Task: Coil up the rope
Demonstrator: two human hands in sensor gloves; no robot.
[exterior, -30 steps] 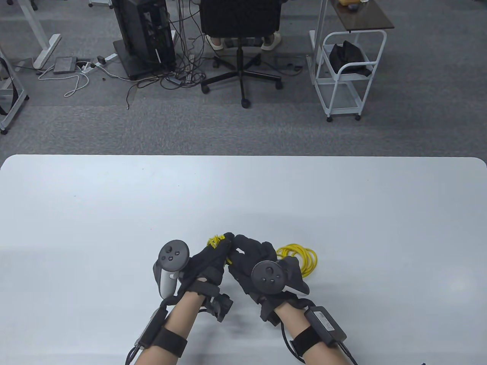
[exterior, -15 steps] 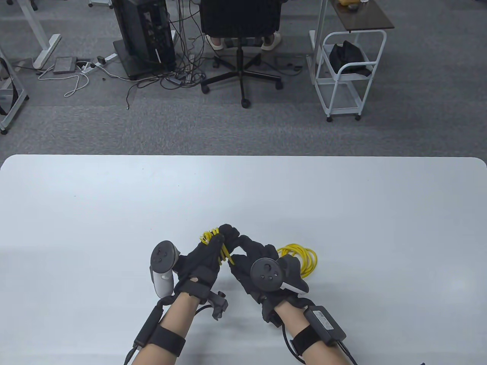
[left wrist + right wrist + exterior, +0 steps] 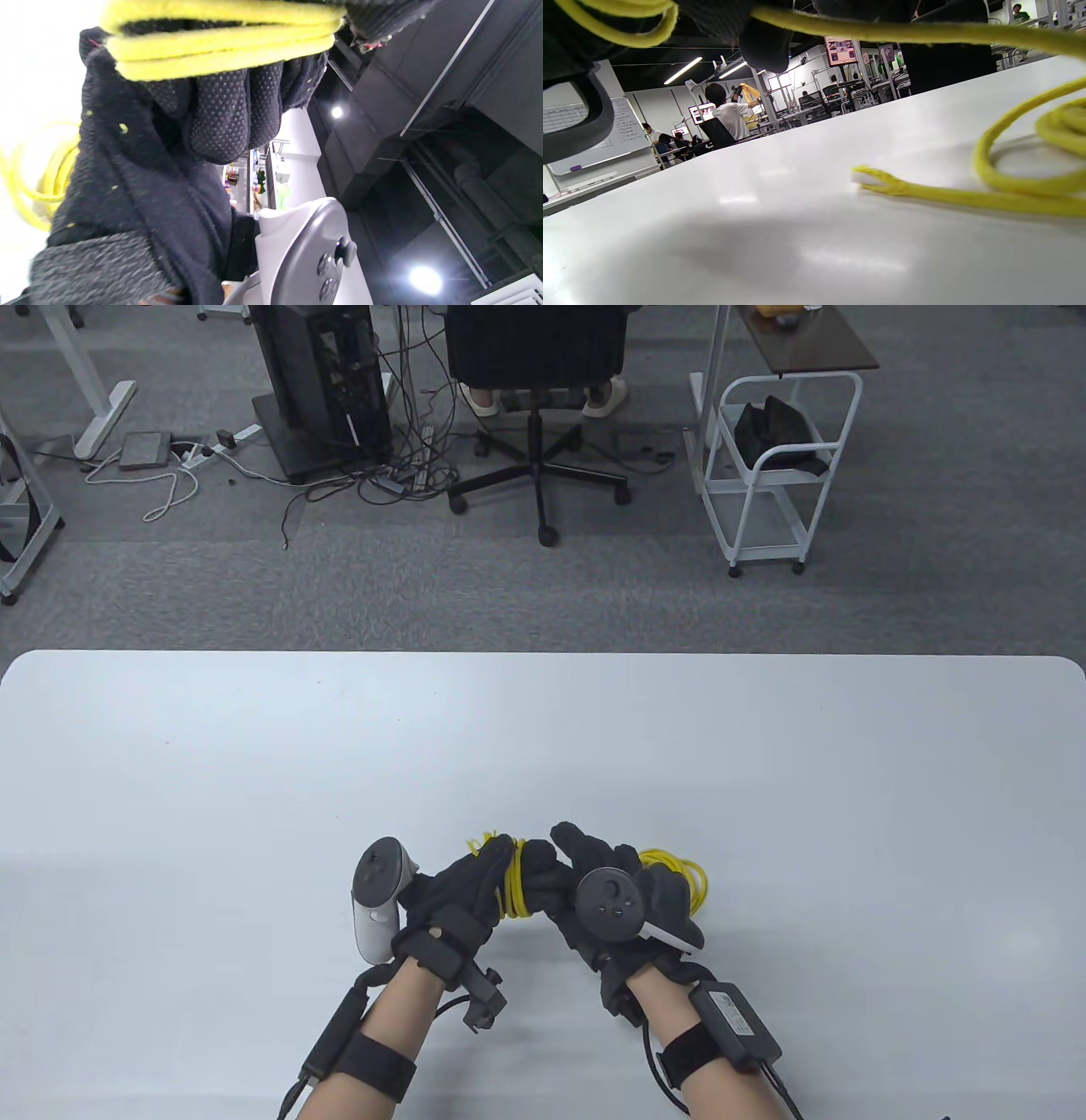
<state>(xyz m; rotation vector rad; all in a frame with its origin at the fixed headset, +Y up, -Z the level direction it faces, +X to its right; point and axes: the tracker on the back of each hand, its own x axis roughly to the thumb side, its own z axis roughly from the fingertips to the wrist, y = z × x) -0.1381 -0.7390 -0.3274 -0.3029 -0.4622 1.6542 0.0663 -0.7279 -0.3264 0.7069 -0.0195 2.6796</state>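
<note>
A yellow rope [image 3: 514, 882] is wound in several turns around my left hand [image 3: 475, 882], which grips the bundle; the strands show close up in the left wrist view [image 3: 220, 51]. My right hand [image 3: 585, 882] touches the left and holds a strand of the rope [image 3: 908, 31]. The loose rest of the rope [image 3: 683, 872] lies in loops on the table behind my right hand. Its free end [image 3: 878, 180] lies flat on the table in the right wrist view.
The white table [image 3: 543, 746] stretches wide ahead and to both sides. Beyond its far edge stand an office chair [image 3: 536, 356], a computer tower [image 3: 322, 381] with cables, and a white cart [image 3: 780, 466] on the floor.
My right hand has moved right and forward, drawing the rope across the left hand. The left hand has turned, and more wound turns of rope show across it.
</note>
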